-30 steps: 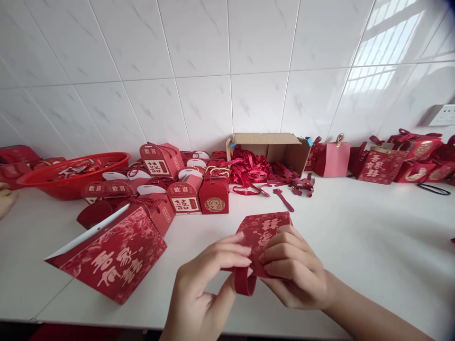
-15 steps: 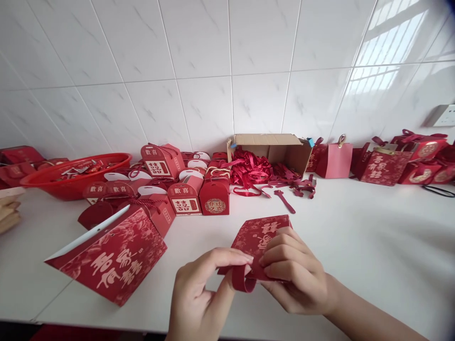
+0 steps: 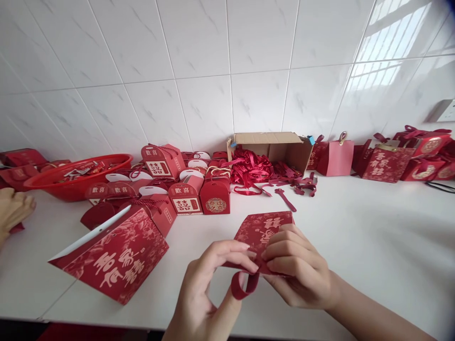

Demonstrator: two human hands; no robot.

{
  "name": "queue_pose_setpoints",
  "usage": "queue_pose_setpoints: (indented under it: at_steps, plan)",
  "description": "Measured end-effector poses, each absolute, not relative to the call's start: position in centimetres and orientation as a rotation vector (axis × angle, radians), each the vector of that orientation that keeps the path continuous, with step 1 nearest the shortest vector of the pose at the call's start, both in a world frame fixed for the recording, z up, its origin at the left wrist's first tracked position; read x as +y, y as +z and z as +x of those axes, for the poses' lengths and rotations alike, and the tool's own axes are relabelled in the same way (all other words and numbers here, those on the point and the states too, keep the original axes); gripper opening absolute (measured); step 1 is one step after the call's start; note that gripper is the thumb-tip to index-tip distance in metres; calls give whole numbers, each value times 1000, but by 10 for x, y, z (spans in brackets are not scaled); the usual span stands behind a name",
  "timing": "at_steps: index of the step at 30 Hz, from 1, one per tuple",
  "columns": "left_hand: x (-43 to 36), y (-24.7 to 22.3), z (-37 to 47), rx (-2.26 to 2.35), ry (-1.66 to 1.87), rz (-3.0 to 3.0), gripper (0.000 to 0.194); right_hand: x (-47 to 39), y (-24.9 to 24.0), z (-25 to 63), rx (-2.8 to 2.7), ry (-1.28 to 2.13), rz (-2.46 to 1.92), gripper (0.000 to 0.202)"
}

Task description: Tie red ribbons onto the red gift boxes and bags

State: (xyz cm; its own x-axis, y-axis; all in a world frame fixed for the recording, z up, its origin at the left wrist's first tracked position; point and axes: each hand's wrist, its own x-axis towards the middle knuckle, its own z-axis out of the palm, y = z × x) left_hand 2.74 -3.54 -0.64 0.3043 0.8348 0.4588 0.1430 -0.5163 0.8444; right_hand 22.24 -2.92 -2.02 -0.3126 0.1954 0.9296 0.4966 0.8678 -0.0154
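Note:
My right hand [image 3: 298, 265] grips the top edge of a red gift bag [image 3: 254, 226] with pale lettering, lying tilted on the table with its top toward me. A dark red strap [image 3: 244, 288] forms a small loop at that edge. My left hand [image 3: 215, 279] is curled around the loop, the thumb against the strap and the fingertips on the bag near its fastening point. The fastening itself is hidden by my fingers. Left of my hands lies a second gift bag [image 3: 122, 258] of the same print, its white inside showing along the open top.
Behind stand several red candy boxes [image 3: 185, 199] and a red basin [image 3: 53, 184] of small packets. A cardboard box [image 3: 277, 138] spills red ribbons [image 3: 250, 168]; loose straps [image 3: 285, 200] lie before it. Finished bags [image 3: 387, 163] line the right. Another person's hand [image 3: 16, 210] is at far left.
My left thumb has lowered away from the fingers, and the strap loop has opened wider below the bag's edge. The other person's hand has come further into view.

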Motion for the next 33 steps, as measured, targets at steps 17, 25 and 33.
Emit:
queue_pose_setpoints:
  at_steps: [17, 25, 33]
  plan:
    - [-25, -3, 27, 766, 1132, 1992, 42, -32, -16, 222, -1842, -252, -518, 21]
    - [-19, -9, 32, 641, 1283, 2022, 38, -30, -16, 219, -1806, -236, -531, 19]
    - [-16, -7, 40, 536, 1438, 1981, 32, -31, -15, 217, -1721, -91, -552, 17]
